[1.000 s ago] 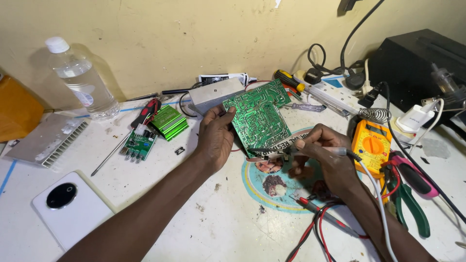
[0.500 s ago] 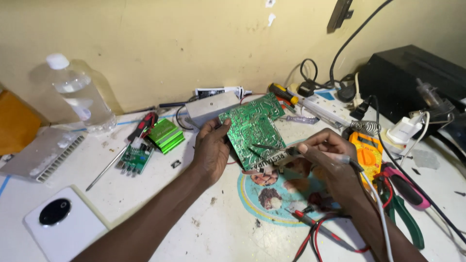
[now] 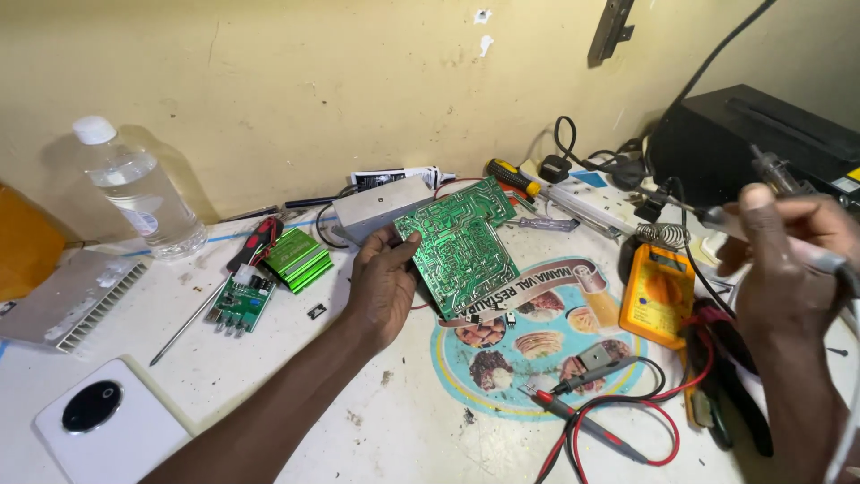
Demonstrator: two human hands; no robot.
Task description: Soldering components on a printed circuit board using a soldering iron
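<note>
My left hand (image 3: pixel 381 287) grips the left edge of a green circuit board (image 3: pixel 461 246), held tilted with its solder side up above the white table (image 3: pixel 269 385). Off to the far right, well away from the board, my right hand (image 3: pixel 788 269) is raised and holds a soldering iron (image 3: pixel 717 215) like a pen, its tip pointing left. Below the board lies a round picture sticker (image 3: pixel 537 350) on the table. A yellow multimeter (image 3: pixel 658 291) rests just right of it, with red and black probes (image 3: pixel 582 408) and their leads in front.
A clear plastic bottle (image 3: pixel 139 193) stands at the back left. Beside it lie a small green module (image 3: pixel 296 258), a little circuit board (image 3: pixel 242 300), a red-handled screwdriver (image 3: pixel 255 242) and a grey heat sink (image 3: pixel 81 300). A white phone (image 3: pixel 107 421) is front left. A black box (image 3: pixel 761 143) and power strip (image 3: pixel 591 193) sit back right.
My right hand has lifted the soldering iron off the board and swung it up and to the right. The left hand still holds the board, now tilted a little more upright.
</note>
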